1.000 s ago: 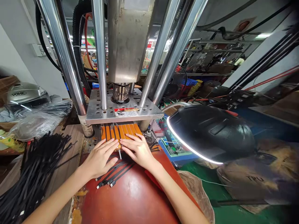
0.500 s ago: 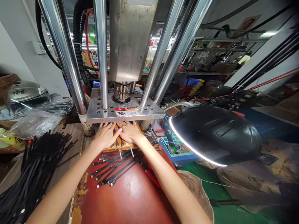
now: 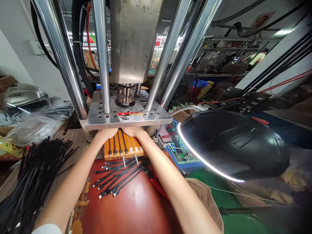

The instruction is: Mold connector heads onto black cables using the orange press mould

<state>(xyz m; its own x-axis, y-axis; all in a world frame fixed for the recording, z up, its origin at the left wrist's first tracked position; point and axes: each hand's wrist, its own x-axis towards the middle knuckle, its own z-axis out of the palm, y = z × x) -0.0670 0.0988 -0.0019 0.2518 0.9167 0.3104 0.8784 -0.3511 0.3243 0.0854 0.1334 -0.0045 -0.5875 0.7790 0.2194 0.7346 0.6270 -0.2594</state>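
Beneath the front edge of the metal press plate (image 3: pixel 107 121) reach both of my arms. My left hand (image 3: pixel 107 132) shows only its back and wrist at the left of an orange fixture (image 3: pixel 112 157); its fingers are hidden under the plate. My right hand (image 3: pixel 131 130) is over the fixture's far side, fingers hidden too. Black flat cables (image 3: pixel 120 146) lie in the left slots of the fixture, and white pieces show in the right slots. More cables (image 3: pixel 107 180) are spread on the red-brown surface (image 3: pixel 126 208) in front, beside red-handled pliers (image 3: pixel 158 187).
A big bundle of black cables (image 3: pixel 36 172) lies on the left. Steel columns (image 3: pixel 60 61) rise around the press. At the right are a ring-lit black lamp (image 3: pixel 234 146), a blue-green box with buttons (image 3: pixel 182 154) and a brown bag (image 3: pixel 204 198). A silver helmet (image 3: pixel 24 97) sits far left.
Both of my hands have moved forward, farther under the press plate, uncovering the slots and cables of the orange fixture. Their fingers, visible before, are now hidden. The view has shifted slightly.
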